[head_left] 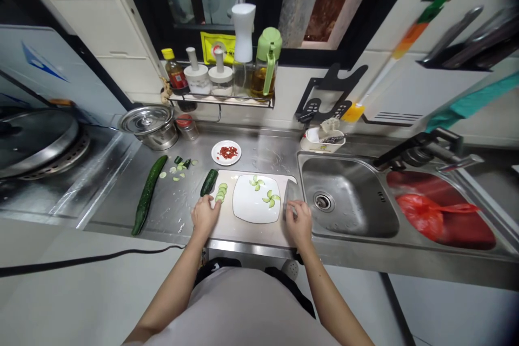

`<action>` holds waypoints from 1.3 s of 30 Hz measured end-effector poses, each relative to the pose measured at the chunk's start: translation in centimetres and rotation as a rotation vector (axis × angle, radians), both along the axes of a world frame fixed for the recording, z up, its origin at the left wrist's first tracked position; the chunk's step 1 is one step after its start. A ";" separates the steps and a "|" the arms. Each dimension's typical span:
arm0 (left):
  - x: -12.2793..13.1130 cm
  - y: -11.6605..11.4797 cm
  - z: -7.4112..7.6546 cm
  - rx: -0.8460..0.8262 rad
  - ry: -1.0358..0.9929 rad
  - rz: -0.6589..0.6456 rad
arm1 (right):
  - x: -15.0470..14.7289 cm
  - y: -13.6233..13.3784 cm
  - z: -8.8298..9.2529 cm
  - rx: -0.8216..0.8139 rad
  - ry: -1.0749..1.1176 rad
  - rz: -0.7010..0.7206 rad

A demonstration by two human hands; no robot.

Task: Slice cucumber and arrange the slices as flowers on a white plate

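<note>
My left hand (204,216) is at the left edge of the cutting board (227,221). Its thumb and fingers are apart, touching or very close to a row of cucumber slices (221,191). Just beyond lies a cut piece of cucumber (209,182). On the board, a white plate (249,208) bears two pinwheels of cucumber slices, one (256,183) at the top and another (271,198) at the right. My right hand (299,220) is over the board's right edge beside a knife blade (291,193). Its fingers are curled together; whatever they hold is hidden.
A whole cucumber (149,194) and cucumber scraps (178,167) lie left. Behind the board stands a small plate (214,158) of red bits. A lidded pot (156,127) is back left. The sink (352,194) is right, with a red bag (425,216) beyond.
</note>
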State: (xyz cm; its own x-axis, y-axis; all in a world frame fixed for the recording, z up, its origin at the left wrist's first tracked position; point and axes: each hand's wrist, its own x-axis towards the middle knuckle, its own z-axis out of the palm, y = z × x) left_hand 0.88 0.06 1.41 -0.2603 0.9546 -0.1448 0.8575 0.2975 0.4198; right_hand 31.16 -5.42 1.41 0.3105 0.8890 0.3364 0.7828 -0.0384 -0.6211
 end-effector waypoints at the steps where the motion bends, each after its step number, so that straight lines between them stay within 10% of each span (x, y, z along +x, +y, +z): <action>1: 0.1 0.1 0.0 -0.003 0.013 -0.009 | 0.0 0.0 0.0 0.001 0.001 0.000; 14: 0.9 0.7 0.2 0.110 -0.420 0.114 | -0.3 0.1 0.9 0.027 0.031 0.038; 19: 1.6 1.9 3.1 0.163 -0.923 0.033 | -2.7 1.6 4.3 -0.003 0.185 0.175; 27: 5.0 1.7 9.1 0.117 -1.079 -0.259 | -8.0 4.9 10.0 -0.058 0.331 0.499; 34: 6.4 0.8 9.7 0.145 -1.072 -0.170 | -7.9 4.9 9.7 -0.040 0.284 0.536; 39: 6.9 0.1 9.5 -0.140 -1.224 -0.061 | -7.4 4.3 9.3 0.038 0.132 0.589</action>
State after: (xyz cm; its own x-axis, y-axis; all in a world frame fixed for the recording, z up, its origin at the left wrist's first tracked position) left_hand 7.76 0.12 10.94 0.1629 0.9169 -0.3643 -0.0636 0.3782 0.9235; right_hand 23.80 -1.17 10.72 -0.1892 0.9123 0.3633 0.5823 0.4021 -0.7066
